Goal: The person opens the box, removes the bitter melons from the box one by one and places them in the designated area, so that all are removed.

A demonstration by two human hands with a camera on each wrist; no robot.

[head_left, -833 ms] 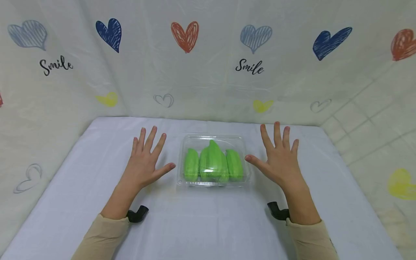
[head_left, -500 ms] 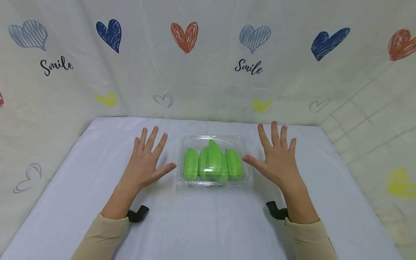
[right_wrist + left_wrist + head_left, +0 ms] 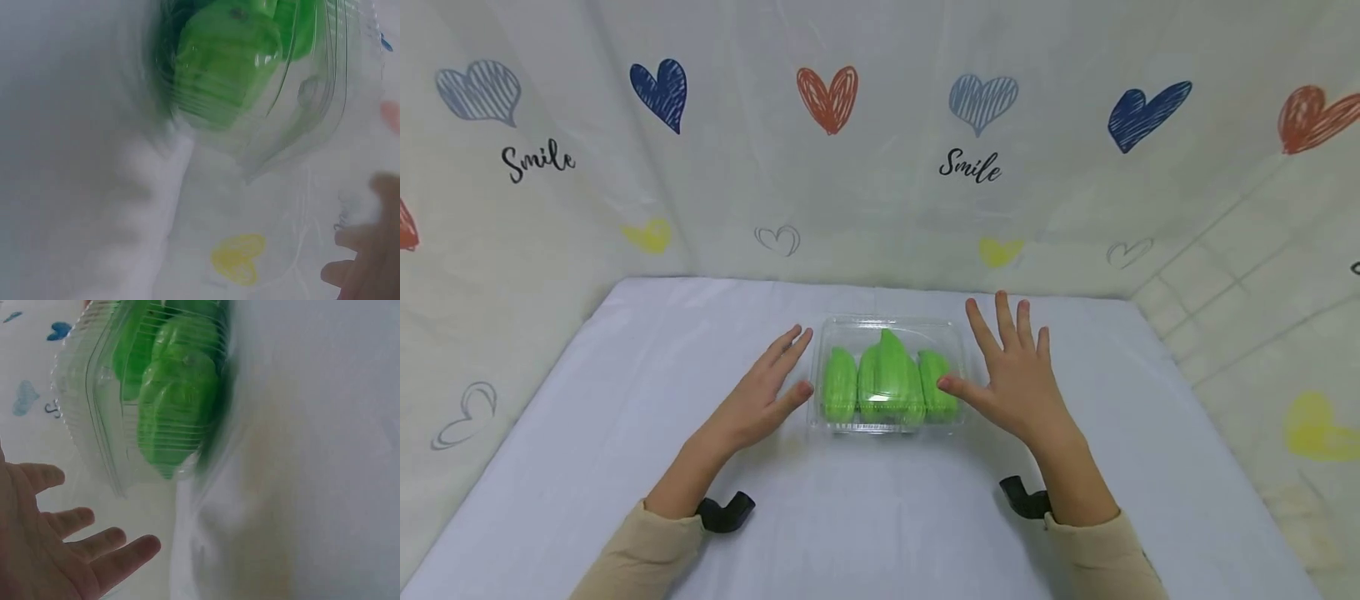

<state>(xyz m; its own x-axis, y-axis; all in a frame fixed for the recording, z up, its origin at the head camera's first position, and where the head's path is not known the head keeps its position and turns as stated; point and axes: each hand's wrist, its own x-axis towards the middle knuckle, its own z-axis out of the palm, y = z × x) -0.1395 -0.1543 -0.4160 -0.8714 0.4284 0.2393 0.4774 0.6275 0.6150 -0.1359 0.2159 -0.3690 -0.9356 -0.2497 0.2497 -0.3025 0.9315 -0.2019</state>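
A clear hinged plastic box (image 3: 925, 330) sits on the white cloth, its lid down. Several long green fruit-like pieces (image 3: 891, 379) with ridges and pointed tips lie inside; their exact kind cannot be told. To the left of the box, my left hand (image 3: 752, 412) is raised with straight fingers turned towards it, holding nothing. My right hand (image 3: 1018, 383) hovers at the right side with its fingers spread, the thumb overlapping the box's edge in the head view. In the left wrist view, a gap shows between the fingers (image 3: 128, 559) and the box.
White cloth (image 3: 865, 525) covers the table. Behind it hangs a pale curtain (image 3: 880, 183) printed with hearts and the word "Smile". A black curved piece (image 3: 726, 512) is worn at the left wrist and another (image 3: 1026, 500) at the right.
Both hands have moved inward towards the box. My left hand has turned, its fingers drawing closer together, while the right stays spread. The box has stayed in place; the head view has tilted slightly.
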